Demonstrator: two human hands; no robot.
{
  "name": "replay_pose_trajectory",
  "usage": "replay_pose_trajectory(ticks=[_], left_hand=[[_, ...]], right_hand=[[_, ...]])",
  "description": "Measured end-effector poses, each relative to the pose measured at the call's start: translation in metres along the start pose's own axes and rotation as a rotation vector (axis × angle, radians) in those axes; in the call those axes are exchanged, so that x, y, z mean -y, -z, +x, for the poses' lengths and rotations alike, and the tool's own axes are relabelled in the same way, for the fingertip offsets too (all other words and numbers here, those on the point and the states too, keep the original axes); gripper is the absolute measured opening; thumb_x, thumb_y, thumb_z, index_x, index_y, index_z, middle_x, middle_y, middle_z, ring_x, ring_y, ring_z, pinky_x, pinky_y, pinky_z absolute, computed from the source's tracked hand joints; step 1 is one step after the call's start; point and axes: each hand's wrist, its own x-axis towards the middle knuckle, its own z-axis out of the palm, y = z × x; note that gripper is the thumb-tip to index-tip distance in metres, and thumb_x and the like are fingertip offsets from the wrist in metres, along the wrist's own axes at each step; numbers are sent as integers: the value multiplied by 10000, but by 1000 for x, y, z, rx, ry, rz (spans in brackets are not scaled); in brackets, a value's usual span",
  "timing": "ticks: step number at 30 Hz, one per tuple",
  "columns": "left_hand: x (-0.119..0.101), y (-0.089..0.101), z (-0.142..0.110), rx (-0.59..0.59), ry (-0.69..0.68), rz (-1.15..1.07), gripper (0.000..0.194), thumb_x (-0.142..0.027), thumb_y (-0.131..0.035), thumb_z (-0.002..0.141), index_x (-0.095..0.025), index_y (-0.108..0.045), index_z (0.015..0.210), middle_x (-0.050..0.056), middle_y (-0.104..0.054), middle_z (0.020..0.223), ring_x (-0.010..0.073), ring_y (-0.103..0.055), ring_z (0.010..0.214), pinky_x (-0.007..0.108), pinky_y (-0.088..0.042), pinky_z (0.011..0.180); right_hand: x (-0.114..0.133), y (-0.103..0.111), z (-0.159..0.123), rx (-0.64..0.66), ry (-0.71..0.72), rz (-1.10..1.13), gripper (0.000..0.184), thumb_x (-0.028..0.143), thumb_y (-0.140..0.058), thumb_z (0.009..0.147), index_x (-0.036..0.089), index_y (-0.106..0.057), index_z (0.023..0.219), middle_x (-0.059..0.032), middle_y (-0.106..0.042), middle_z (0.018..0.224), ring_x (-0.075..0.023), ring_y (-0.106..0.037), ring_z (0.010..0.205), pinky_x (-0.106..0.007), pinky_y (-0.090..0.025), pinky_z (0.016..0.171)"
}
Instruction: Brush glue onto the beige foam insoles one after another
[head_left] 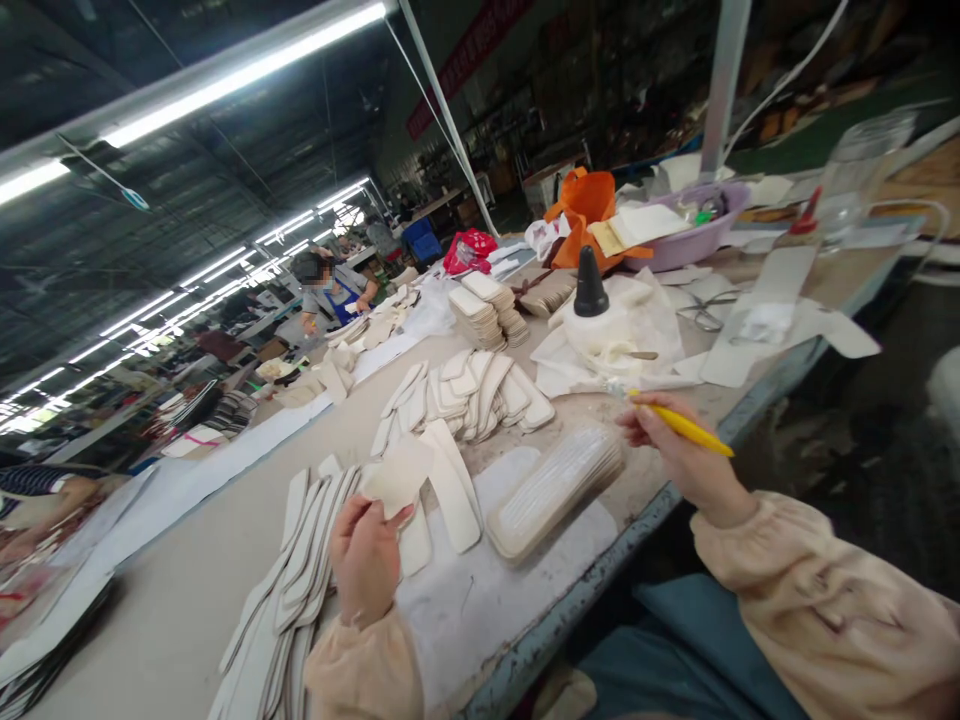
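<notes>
My right hand (690, 450) grips a yellow-handled brush (694, 428), its pale tip pointing left near a plastic sheet. Just left of that hand lies a stack of long, rounded cream pieces (559, 485), the top one glossy and wet-looking. My left hand (367, 560) is closed with thumb and fingers pinched at the edge of a pale cream piece (397, 472). Two long flat pieces (454, 490) lie beside it. A fanned row of similar pieces (289, 600) runs along the left of this hand. Behind is another spread pile (472, 390).
A white container with a black cone nozzle (590, 290) stands on plastic at the back. Beyond are stacked pieces (480, 312), an orange bag (585, 205), a lilac basin (690, 235) and a clear jar (859, 180). Another person (337, 290) works farther along. The worn table edge (585, 585) is nearest me.
</notes>
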Motion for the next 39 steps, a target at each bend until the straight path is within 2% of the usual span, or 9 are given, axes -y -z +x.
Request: replay_pose_trajectory(ticks=[5,8,12,18,24,27,31,34,39], left_hand=[[-33,-38,-47,-13,280,-572,160,-330,-640,717,-265,-658,862,0,-730,929,166,-680,833,202,-564,575],[-26,-63,-80,65,458,-692,146,-322,-691,691,-279,-691,832,-8,-745,916,155,-693,763,189,-572,552],[-9,-82,-112,152,696,-772,240,-285,-756,628,-260,-710,863,20,-747,939,177,-706,750,204,-588,564],[-2,-80,-144,198,970,-867,304,-332,-777,655,-208,-683,916,64,-718,991,193,-710,849,200,-584,650],[7,-75,-144,44,962,-607,359,-315,-837,591,-160,-592,802,-5,-662,726,124,-682,626,166,-532,534],[10,-70,-130,109,907,-515,363,-364,-803,623,-164,-563,807,-12,-643,671,115,-650,580,179,-500,505],[15,-62,-101,300,679,-185,327,-473,-632,760,-167,-538,695,-37,-560,542,71,-500,461,172,-362,422],[20,-61,-77,422,588,-33,343,-438,-608,771,-170,-514,580,-58,-481,465,57,-391,422,185,-272,411],[26,-66,-56,491,537,116,315,-395,-635,722,-181,-514,525,-77,-408,430,72,-357,440,212,-254,450]], right_hand=[[1,-24,-18,237,-79,148,292,443,-611,872,286,-520,1101,-45,-579,1200,-196,-635,963,-349,-544,803],[-1,-29,-21,281,-182,258,313,446,-600,874,334,-460,1131,-4,-567,1103,-170,-623,907,-357,-564,777],[2,-22,-15,126,-116,182,357,377,-723,769,307,-475,1017,41,-511,867,-119,-557,724,-274,-567,666],[-3,-4,-8,-18,88,-134,362,341,-771,702,266,-505,935,30,-509,815,-127,-537,645,-265,-525,600],[-10,-5,-15,49,58,-277,354,376,-770,697,263,-532,933,26,-523,768,-149,-527,611,-297,-515,566],[-8,-13,-15,88,-2,-208,374,365,-782,682,269,-533,944,31,-528,744,-150,-533,591,-294,-512,545],[-7,-22,-5,33,-9,-149,357,365,-778,678,253,-556,935,45,-497,717,-129,-519,574,-278,-506,551],[-13,-23,7,15,52,-228,322,360,-750,703,249,-566,943,52,-491,702,-118,-500,551,-254,-452,513],[-28,-18,16,24,159,-413,262,313,-707,744,247,-580,964,42,-523,722,-126,-510,615,-254,-429,575]])
